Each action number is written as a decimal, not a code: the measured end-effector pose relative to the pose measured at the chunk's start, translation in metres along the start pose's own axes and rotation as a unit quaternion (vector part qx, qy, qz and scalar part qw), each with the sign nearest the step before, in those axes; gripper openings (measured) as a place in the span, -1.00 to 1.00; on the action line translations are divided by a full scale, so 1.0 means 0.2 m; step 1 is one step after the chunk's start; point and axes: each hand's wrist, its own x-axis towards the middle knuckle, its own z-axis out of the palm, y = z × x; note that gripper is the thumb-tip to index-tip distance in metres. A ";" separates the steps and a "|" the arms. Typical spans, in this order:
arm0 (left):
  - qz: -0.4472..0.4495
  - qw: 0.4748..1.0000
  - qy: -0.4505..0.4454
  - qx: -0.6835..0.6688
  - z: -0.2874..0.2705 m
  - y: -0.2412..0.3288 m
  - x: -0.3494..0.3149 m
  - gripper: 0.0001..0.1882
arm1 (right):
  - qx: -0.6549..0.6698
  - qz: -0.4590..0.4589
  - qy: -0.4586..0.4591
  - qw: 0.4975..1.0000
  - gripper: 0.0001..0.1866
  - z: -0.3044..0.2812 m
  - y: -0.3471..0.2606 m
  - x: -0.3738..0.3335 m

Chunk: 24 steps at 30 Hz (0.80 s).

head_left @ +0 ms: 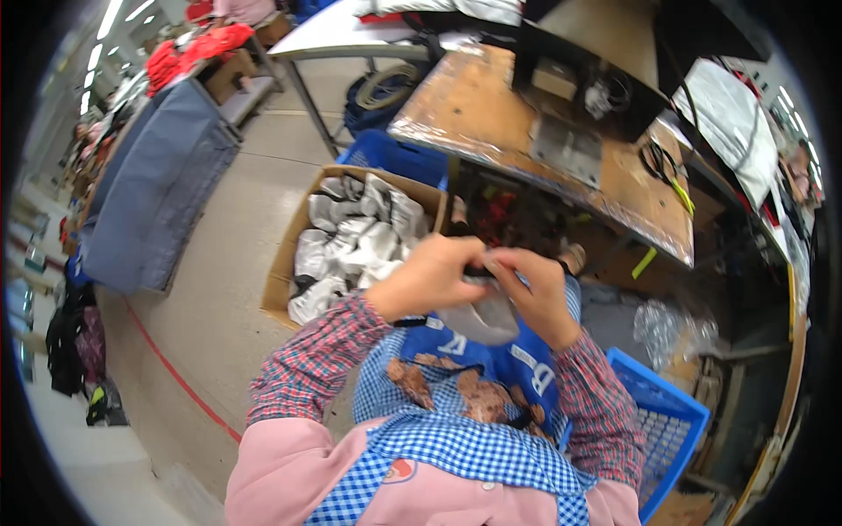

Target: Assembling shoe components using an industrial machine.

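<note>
Before the wooden counter's (469,96) near edge, left hand (438,273) and right hand (537,289) pinch a pale fabric piece (485,323) hanging between and below.

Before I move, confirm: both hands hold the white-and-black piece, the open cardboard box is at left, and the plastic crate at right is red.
No: the head view shows the plastic crate is blue, not red. Left hand and right hand hold the piece, with the cardboard box at left.
</note>
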 end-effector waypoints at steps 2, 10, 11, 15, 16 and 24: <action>0.013 0.995 -0.076 -0.064 0.00 -0.01 0.02 -0.69 | -0.047 -0.063 -0.064 0.995 -0.72 -0.08 -0.03 -0.04; -0.036 0.876 -0.431 -0.212 -0.05 0.08 0.07 -0.54 | -0.066 -0.092 -0.277 0.954 -0.61 -0.24 -0.23 -0.02; -0.033 0.878 -0.429 -0.209 -0.05 0.09 0.08 -0.54 | -0.069 -0.096 -0.276 0.954 -0.61 -0.25 -0.21 -0.02; 0.018 0.944 -0.313 -0.103 -0.02 0.15 0.12 -0.46 | -0.140 -0.121 -0.174 0.967 -0.80 -0.27 -0.14 -0.06; 0.043 0.965 -0.259 -0.010 0.00 0.18 0.12 -0.49 | -0.162 -0.114 -0.154 0.968 -0.82 -0.28 -0.13 -0.07; 0.064 0.990 -0.124 -0.028 0.06 0.11 0.30 -0.58 | -0.237 -0.140 -0.045 0.960 -0.85 -0.41 -0.09 -0.01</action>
